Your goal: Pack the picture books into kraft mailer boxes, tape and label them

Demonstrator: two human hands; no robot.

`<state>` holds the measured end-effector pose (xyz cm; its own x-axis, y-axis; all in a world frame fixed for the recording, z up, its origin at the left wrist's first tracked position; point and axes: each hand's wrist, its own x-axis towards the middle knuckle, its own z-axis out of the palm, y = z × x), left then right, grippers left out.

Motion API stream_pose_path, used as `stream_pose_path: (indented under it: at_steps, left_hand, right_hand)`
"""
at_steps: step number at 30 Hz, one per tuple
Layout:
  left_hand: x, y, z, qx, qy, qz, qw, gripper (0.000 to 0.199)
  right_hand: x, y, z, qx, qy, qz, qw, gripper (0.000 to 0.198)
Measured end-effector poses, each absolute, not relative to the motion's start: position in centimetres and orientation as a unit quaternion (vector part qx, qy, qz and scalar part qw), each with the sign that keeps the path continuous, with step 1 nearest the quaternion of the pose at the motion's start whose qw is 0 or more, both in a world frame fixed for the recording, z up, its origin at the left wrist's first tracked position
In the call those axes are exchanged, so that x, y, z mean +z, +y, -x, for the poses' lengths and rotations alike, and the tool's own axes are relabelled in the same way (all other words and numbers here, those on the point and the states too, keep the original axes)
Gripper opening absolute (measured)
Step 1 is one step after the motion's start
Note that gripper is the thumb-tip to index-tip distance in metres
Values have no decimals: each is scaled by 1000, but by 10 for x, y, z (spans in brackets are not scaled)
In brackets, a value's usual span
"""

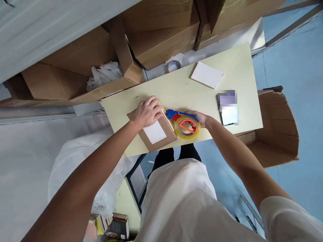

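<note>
A small cardboard box (166,142) lies on the pale tabletop, with a white label (154,132) on its upper face. My left hand (148,112) grips the box from above, its fingers bent over the far edge. In my right hand (198,117) is a tape dispenser (182,114) with a blue frame, an orange-red hub and a roll of clear yellowish tape (187,134). Its blue head is close beside the right end of the box; I cannot tell whether they touch. The right fingers are partly hidden behind the dispenser.
A white card (207,74) and a phone (228,114) with a lit screen lie on the table's right half. Open cartons (161,43) line the far side, near a tape roll (174,66). Another carton (276,127) stands at the right; a plastic bag (73,161) is at the left.
</note>
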<state>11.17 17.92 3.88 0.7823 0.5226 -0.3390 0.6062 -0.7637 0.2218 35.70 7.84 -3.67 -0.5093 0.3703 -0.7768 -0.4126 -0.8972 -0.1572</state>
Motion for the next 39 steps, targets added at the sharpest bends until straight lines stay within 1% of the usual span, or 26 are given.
stream_pose_path:
  at_steps: [3, 7, 13, 16, 20, 22, 23, 24, 25, 27, 30, 33, 39]
  left_hand:
    - [42, 176, -112, -128, 307, -931, 147, 35]
    - [43, 176, -110, -126, 312, -931, 144, 34]
    - [44, 171, -108, -101, 340, -924, 142, 37]
    - [47, 167, -103, -98, 372, -911, 146, 40]
    - [41, 158, -82, -49, 508, -851, 127, 48]
    - [37, 152, -69, -27, 601, -790, 117, 55]
    - [36, 150, -63, -28, 635, -764, 112, 60]
    - [36, 148, -59, -37, 654, -748, 107, 65]
    - [37, 147, -58, -50, 652, -750, 101, 71]
    - [41, 147, -60, -75, 597, -793, 100, 80]
    - [45, 151, -72, -102, 510, -843, 136, 78]
    - [43, 154, -81, -121, 519, -831, 157, 74]
    - [40, 153, -81, -128, 530, -826, 144, 76]
  right_hand:
    - [-30, 53, -363, 852, 44, 448, 267, 31]
    - [-26, 9, -373, 851, 77, 462, 239, 33]
    - [-20, -61, -349, 854, 131, 446, 235, 36]
    - [-14, -71, -322, 839, 153, 447, 272, 37]
    - [-12, -35, -302, 806, 147, 458, 345, 41]
    - [-13, 2, -306, 788, 125, 471, 376, 38]
    - [-14, 23, -310, 780, 114, 480, 384, 36]
    - [-14, 44, -315, 790, 98, 477, 373, 33]
    - [-14, 64, -320, 806, 80, 470, 351, 32]
    - [-15, 95, -328, 830, 40, 461, 312, 30]
    - [-15, 117, -331, 846, -6, 452, 282, 26]
    - [-17, 115, -329, 849, -15, 446, 283, 25]
    - [-18, 87, -334, 833, 6, 461, 305, 28]
